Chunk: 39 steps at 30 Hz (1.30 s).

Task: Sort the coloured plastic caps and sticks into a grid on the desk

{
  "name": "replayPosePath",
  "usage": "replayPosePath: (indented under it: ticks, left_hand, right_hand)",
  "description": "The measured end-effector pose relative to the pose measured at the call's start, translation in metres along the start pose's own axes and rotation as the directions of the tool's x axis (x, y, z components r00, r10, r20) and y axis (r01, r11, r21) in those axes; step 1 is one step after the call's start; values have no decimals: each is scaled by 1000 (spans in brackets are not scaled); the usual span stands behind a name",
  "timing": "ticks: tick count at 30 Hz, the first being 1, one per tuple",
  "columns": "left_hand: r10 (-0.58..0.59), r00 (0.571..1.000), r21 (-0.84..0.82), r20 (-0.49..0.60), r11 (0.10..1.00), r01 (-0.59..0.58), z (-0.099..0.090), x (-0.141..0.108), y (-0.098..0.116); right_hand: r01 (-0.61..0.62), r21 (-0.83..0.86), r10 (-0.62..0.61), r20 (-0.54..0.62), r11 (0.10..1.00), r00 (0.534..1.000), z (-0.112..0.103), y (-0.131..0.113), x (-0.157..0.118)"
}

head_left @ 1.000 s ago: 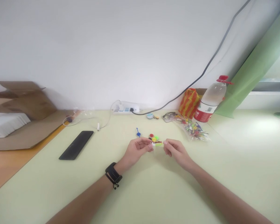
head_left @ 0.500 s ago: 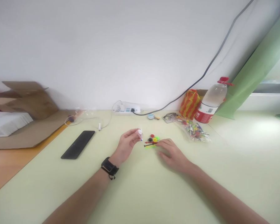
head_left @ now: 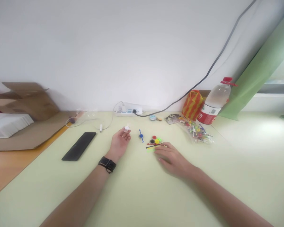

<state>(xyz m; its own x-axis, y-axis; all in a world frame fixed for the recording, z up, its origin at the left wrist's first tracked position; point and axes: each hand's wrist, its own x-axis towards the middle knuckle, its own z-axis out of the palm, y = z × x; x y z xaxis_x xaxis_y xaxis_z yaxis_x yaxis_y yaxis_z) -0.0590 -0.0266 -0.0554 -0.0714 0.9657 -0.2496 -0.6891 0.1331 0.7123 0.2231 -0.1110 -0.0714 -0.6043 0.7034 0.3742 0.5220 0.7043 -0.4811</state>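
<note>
My left hand [head_left: 119, 143], palm turned up, is closed on a small white plastic piece [head_left: 126, 128] that shows at its fingertips. To its right a blue arrow spinner [head_left: 141, 136] lies on the table, apart from both hands. Beyond the right fingertips sit small round pieces: a red disc [head_left: 154, 137], a black disc [head_left: 152, 141], a yellow disc [head_left: 157, 141] and a green disc [head_left: 159, 139]. My right hand [head_left: 174, 157] rests with fingers apart by the right ends of a red arrow [head_left: 151, 144], a black arrow [head_left: 150, 147] and a light green arrow [head_left: 150, 150].
A plastic bag of colourful parts [head_left: 198, 132] lies to the right, before a large bottle [head_left: 214, 104] and a striped bag [head_left: 192, 105]. A power strip [head_left: 130, 111] is by the wall. Left are a black flat slab [head_left: 79, 146] and a cardboard box [head_left: 35, 104].
My left hand has drawn back to the left and turned palm up with the white piece. The blue arrow spinner now lies uncovered where that hand was. My right hand has barely moved.
</note>
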Motion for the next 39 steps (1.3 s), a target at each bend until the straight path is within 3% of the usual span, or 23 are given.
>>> replayPosePath:
  ticks: [3, 8, 15, 19, 26, 32, 39]
  left_hand:
    - [-5, 1000, 9, 1, 1000, 5, 0, 0, -4]
    - [-10, 1000, 16, 13, 1000, 10, 0, 0, -6]
    - [-17, 1000, 23, 20, 1000, 17, 0, 1, -6]
    - [-14, 999, 27, 29, 1000, 13, 0, 0, -7]
    - [-17, 999, 36, 34, 999, 15, -1, 1, -7]
    - [-17, 999, 47, 35, 999, 15, -2, 2, -8]
    - [-21, 999, 56, 31, 998, 19, -1, 3, -8]
  right_hand:
    - [14, 23, -14, -10, 1000, 1000, 3, 1, 0]
    - [-24, -39, 19, -126, 999, 992, 14, 10, -3]
    - [-19, -8, 18, -96, 1000, 995, 11, 8, -1]
    - [-103, 62, 108, -92, 993, 990, 7, 2, -2]
    - [-231, 84, 231, 20, 969, 973, -2, -5, -3]
    - [-134, 66, 119, 191, 989, 974, -4, -3, -2]
    - [-125, 144, 92, 215, 982, 972, -10, 3, -4]
